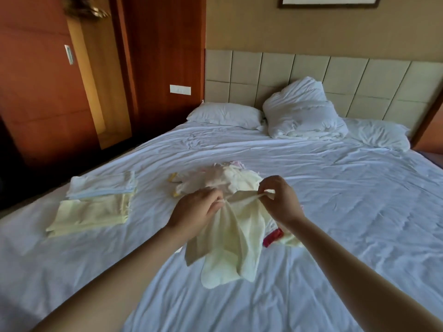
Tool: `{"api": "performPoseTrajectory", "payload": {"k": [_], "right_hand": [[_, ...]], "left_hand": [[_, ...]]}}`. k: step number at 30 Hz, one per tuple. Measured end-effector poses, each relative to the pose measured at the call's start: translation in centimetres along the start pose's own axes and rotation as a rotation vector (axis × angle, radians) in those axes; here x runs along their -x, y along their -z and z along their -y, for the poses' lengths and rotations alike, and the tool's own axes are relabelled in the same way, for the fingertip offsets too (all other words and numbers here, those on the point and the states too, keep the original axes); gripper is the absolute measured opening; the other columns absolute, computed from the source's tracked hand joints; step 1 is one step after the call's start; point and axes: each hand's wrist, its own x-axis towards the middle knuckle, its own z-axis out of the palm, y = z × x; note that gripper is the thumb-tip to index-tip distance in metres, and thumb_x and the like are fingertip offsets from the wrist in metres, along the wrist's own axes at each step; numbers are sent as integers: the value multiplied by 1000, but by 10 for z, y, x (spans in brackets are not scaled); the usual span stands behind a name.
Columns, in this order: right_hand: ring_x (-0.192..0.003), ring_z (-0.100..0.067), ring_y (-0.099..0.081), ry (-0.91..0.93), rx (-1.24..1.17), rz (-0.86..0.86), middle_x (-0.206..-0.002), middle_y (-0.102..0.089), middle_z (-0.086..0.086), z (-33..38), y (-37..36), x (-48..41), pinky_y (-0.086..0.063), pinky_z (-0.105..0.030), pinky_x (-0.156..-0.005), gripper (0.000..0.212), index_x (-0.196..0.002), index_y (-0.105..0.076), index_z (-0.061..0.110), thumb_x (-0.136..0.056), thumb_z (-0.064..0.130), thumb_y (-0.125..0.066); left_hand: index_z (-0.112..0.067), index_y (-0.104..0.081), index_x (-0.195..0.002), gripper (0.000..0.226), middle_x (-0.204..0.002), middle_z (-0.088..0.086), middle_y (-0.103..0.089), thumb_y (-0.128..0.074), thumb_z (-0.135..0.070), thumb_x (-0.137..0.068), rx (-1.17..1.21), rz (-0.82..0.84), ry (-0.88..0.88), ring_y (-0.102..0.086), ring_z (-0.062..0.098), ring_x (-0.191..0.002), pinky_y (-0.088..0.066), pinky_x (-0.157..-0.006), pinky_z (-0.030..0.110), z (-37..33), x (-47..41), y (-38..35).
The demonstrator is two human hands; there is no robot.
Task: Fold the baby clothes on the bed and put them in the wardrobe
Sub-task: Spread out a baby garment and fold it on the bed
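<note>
We've got pale yellow garment [230, 238] pinched at top edge, left hand [196, 212], right hand [279, 200]; hangs crumpled over bed [335, 212], folded stack [96, 202] left.

Left hand [195, 210]: raised, fingers curled, pale yellow garment [230, 240] pinched.
Right hand [279, 198]: raised, same garment pinched.
</note>
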Motion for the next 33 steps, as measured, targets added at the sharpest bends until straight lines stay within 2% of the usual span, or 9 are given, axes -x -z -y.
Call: {"api": "performPoseTrajectory", "payload": {"k": [4, 11, 16, 19, 21, 23, 27, 30, 33], "right_hand": [[-88, -7, -57, -76, 27, 192, -89, -56, 12, -10, -14, 90, -46, -19, -82, 37, -67, -60, 32, -71, -4, -66], [-90, -5, -60, -104, 40, 383, -96, -56, 12, -36, -41, 215, -51, -26, -80, 30, -69, -66, 32, -71, 2, -68], [-103, -6, -59, -62, -40, 407, -105, -56, 11, -41, -42, 250, -48, -21, -89, 21, -80, -75, 27, -72, 8, -70], [-107, -3, -57, -200, -187, 376, -115, -56, 10, -33, -35, 249, -48, -19, -87, 17, -83, -68, 38, -69, 31, -59], [-107, -8, -59, -315, -317, 281, -116, -59, 8, -30, -34, 245, -50, -22, -87, 23, -93, -62, 40, -74, 27, -62], [-104, -12, -62, -435, -311, 201, -114, -62, 6, -30, -33, 240, -51, -22, -82, 30, -105, -59, 32, -83, 15, -69], [-97, -16, -64, -618, -114, 270, -103, -64, 4, -37, -34, 235, -49, -28, -78, 40, -123, -55, 20, -87, 30, -69], [-95, -16, -63, -701, -17, 369, -99, -64, 6, -40, -33, 232, -50, -31, -81, 40, -120, -59, 21, -85, 39, -68], [-69, -14, -57, -709, -36, 465, -72, -58, 2, -40, -32, 230, -43, -29, -66, 33, -89, -69, 7, -87, 40, -67]], "left_hand": [[-23, -57, -91, 28, -87, -7, -62, -41, -46, -94, 25, 218, -77, -62, 17, -77, -49, -60, 30, -18, 85, -21], [-19, -62, -96, 24, -94, -12, -59, -54, -42, -96, 94, 479, 6, -52, 7, -88, -38, -68, 20, -51, 190, -50], [-24, -62, -100, 23, -97, -16, -56, -53, -45, -96, 93, 527, 111, -49, 2, -90, -41, -71, 23, -62, 206, -50], [-22, -67, -95, 26, -89, -16, -53, -52, -43, -97, 99, 470, 217, -50, 1, -80, -38, -67, 24, -63, 197, -44], [-22, -67, -93, 20, -90, -16, -55, -55, -38, -96, 80, 385, 265, -52, 1, -80, -39, -66, 25, -64, 185, -39], [-26, -67, -100, 14, -102, -15, -61, -58, -35, -94, 34, 322, 292, -57, 5, -89, -45, -72, 26, -62, 171, -36], [-29, -57, -129, 36, -129, -7, -58, -57, -38, -95, 5, 466, 414, -59, 16, -112, -48, -89, 31, -57, 148, -44], [-29, -45, -142, 51, -140, -3, -54, -56, -43, -95, -17, 644, 472, -55, 18, -122, -44, -94, 30, -55, 141, -54], [-27, -39, -147, 58, -146, -1, -48, -55, -42, -94, -60, 760, 477, -51, 20, -127, -43, -98, 31, -55, 141, -62]]}}
